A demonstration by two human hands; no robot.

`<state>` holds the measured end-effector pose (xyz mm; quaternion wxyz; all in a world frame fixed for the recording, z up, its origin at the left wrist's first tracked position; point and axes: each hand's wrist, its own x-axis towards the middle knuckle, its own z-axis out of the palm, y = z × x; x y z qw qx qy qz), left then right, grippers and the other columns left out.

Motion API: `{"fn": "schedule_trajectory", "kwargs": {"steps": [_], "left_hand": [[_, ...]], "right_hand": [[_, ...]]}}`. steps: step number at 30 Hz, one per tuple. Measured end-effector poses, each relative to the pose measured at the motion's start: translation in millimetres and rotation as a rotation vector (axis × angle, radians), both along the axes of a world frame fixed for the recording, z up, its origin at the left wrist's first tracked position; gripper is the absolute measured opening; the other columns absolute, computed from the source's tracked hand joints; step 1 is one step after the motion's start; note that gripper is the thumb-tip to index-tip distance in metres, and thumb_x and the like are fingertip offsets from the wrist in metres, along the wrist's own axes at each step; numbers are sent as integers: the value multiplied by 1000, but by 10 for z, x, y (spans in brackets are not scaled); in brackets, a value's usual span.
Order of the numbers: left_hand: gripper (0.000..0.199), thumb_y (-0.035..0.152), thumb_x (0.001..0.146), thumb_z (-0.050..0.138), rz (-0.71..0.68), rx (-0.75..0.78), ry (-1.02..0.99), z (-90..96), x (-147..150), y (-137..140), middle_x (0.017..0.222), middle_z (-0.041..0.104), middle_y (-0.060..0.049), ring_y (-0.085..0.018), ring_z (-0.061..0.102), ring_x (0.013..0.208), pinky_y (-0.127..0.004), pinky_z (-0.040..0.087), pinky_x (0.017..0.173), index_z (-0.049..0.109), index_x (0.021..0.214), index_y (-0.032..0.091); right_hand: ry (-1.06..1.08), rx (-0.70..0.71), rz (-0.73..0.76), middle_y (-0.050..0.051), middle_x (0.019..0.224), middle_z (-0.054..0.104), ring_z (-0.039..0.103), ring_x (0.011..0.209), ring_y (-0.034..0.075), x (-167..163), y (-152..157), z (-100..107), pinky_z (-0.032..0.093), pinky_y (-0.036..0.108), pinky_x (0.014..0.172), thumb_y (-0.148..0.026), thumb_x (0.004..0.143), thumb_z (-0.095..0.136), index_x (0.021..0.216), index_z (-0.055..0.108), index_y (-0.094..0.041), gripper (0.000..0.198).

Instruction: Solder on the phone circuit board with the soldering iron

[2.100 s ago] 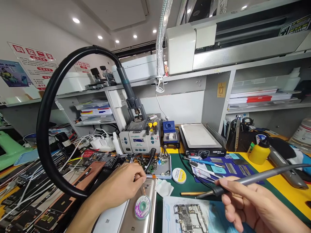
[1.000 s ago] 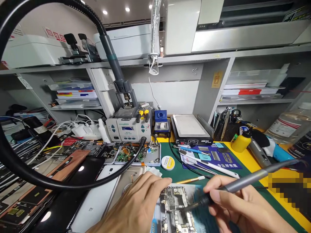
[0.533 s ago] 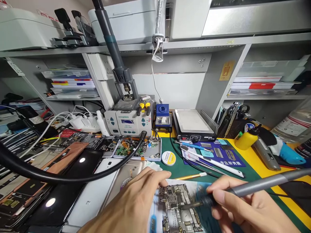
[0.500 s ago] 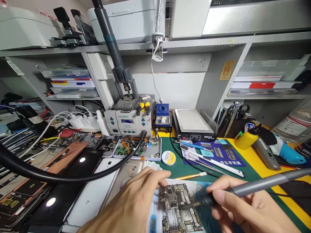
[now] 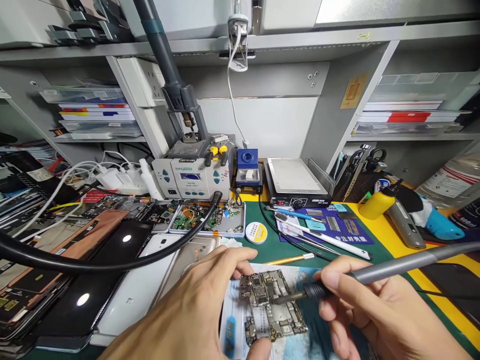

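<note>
Lowered now, soldering iron (image 5: 378, 272), pinched by right fingers (image 5: 337, 280), touches circuit board (image 5: 268, 305).

Wall: white panel (image 5: 270, 122) behind bench, grey dividers.
Shelving: grey shelf (image 5: 300, 42) across top; side bays w/ stacked papers (image 5: 403, 112).
Worktop: green mat (image 5: 270, 252) mid, yellow surface (image 5: 393, 245) at right edge.

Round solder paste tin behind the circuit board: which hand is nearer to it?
Left. The left hand lies just in front of the tin; the right hand is farther right, holding the soldering iron.
</note>
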<state>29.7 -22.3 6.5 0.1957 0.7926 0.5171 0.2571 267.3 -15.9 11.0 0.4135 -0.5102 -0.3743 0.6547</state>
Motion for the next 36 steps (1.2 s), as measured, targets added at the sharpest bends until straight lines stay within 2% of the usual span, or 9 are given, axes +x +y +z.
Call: {"fn": "schedule_trajectory", "kwargs": {"steps": [5,12,16,20,24,26,31,34,36], "left_hand": [[84,25,56,79,28,-25,-10,43,23,-2,117,68,3,-26,64,111,-30,57,88,44,132,36],[62,30,67,69,31,-30,-29,8,-22,79,99,73,-1,-27,66,105,-33,57,88,56,127,28],[58,30,68,70,51,-26,-27,-9,-65,154,95,73,-1,-27,67,103,-33,57,89,58,125,27],[56,30,68,70,70,-17,-23,1,-81,211,93,73,-2,-26,67,102,-33,56,89,59,123,26],[55,30,69,71,86,-10,-19,33,-88,229,93,73,-2,-26,67,101,-33,56,90,59,122,25],[55,30,69,71,91,-9,-16,58,-105,223,94,73,-2,-26,67,101,-33,55,90,59,122,25],[66,31,67,73,106,17,29,129,-198,185,109,69,-4,-26,64,107,-34,53,94,51,129,26],[73,30,68,73,145,19,71,144,-237,166,122,62,0,-25,60,112,-39,48,101,40,133,34],[71,28,70,70,174,25,76,143,-240,160,123,60,3,-23,58,113,-42,45,104,38,132,39]], "right_hand": [[-25,-44,-17,0,52,69,61,36,13,8,7,8,48,19,34,-55,67,83,72,61,-19,42],[-45,-45,-20,1,54,70,61,36,13,18,13,-4,48,19,35,-54,72,80,68,59,-19,41],[-33,-31,2,2,53,70,62,36,14,16,1,-1,48,20,35,-54,74,78,68,59,-19,40],[-29,-56,-49,1,52,70,62,35,14,-3,11,27,47,19,34,-53,71,81,64,59,-19,41],[8,-54,-48,2,50,69,60,33,12,16,45,11,47,18,33,-55,71,80,57,64,-16,44],[57,-45,-55,3,51,69,61,34,13,46,61,-12,49,18,33,-51,74,80,56,67,-14,43],[135,-60,-124,3,53,70,59,37,12,116,92,-24,51,18,37,-44,82,74,60,69,-15,37],[119,-47,-120,5,50,69,57,37,13,150,113,-22,53,19,38,-49,77,76,56,69,-15,40],[102,-35,-117,6,49,68,57,37,13,173,128,-30,54,20,39,-49,75,77,56,70,-15,40]]}}
